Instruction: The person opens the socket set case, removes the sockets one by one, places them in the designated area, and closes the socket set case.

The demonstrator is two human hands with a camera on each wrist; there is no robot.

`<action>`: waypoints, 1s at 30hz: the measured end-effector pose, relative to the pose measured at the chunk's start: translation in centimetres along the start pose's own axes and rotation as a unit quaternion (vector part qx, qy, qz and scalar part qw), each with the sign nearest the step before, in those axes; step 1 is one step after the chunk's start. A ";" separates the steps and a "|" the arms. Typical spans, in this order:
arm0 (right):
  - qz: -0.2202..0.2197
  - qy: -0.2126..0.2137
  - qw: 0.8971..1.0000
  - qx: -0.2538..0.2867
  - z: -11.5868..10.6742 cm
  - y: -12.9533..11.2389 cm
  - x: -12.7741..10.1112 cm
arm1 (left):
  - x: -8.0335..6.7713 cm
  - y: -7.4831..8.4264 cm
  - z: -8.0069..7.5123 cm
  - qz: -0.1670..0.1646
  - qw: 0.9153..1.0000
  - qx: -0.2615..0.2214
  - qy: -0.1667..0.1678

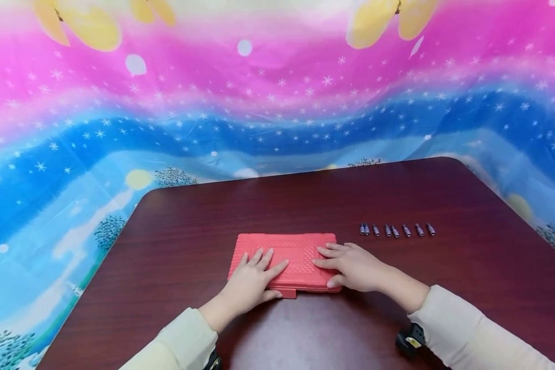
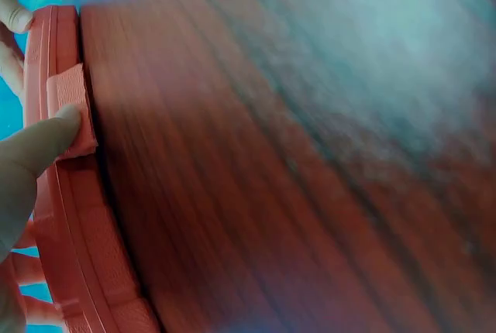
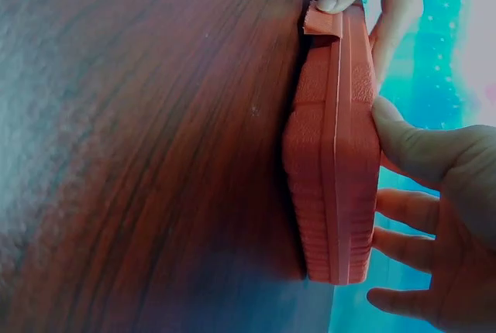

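Note:
A red plastic case (image 1: 289, 252) with a textured lid lies closed on the dark wooden table. My left hand (image 1: 250, 285) rests on the left part of the lid with fingers spread. Its thumb touches the latch tab (image 2: 71, 81), which juts out from the front edge of the case. On the right end of the lid, my right hand (image 1: 356, 267) lays its spread fingertips, its thumb near the front right corner. Seen from the right wrist, the seam of the case (image 3: 337, 155) looks shut along the front. Neither hand curls round anything.
Several small dark metal pieces (image 1: 395, 231), like sockets or bits, stand in a row behind and right of the case. The table (image 1: 203, 216) has rounded back corners. A colourful printed cloth (image 1: 277, 103) hangs behind and beside it.

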State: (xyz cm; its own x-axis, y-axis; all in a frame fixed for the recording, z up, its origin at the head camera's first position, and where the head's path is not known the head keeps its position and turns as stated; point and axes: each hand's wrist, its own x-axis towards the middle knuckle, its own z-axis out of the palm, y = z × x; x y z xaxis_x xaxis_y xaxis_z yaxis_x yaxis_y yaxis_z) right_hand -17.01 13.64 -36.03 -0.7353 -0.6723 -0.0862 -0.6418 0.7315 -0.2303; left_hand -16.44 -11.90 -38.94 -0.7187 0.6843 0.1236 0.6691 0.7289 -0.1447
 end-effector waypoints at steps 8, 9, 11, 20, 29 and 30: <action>-0.007 0.010 1.000 0.014 0.5 0.8 -0.4 | 0.7 0.5 0.6 0.028 0.998 0.042 0.033; -0.010 0.013 1.000 0.015 0.6 0.9 -0.5 | 0.7 0.6 0.7 0.031 0.998 0.048 0.040; -0.016 0.018 1.000 0.011 0.6 0.9 -0.4 | 0.5 0.6 1.0 0.034 0.996 0.060 0.052; -0.025 0.026 0.999 -0.007 0.6 0.9 -0.1 | 0.4 0.7 1.2 0.036 0.994 0.075 0.075; -0.033 0.030 0.999 -0.005 0.5 0.8 -0.2 | 0.3 1.0 1.5 0.024 0.994 0.074 0.075; -0.032 0.029 0.999 -0.003 0.5 0.8 -0.3 | 0.3 1.1 1.5 0.024 0.994 0.072 0.074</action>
State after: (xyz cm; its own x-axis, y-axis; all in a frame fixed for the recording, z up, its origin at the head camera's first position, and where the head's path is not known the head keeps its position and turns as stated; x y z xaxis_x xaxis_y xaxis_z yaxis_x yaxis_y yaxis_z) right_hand -17.22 14.33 -36.65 -0.7042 -0.7098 -0.0148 -0.6889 0.6882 -0.2274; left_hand -16.25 -10.94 -40.50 -0.6437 0.7217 0.2546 0.6607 0.6920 -0.2909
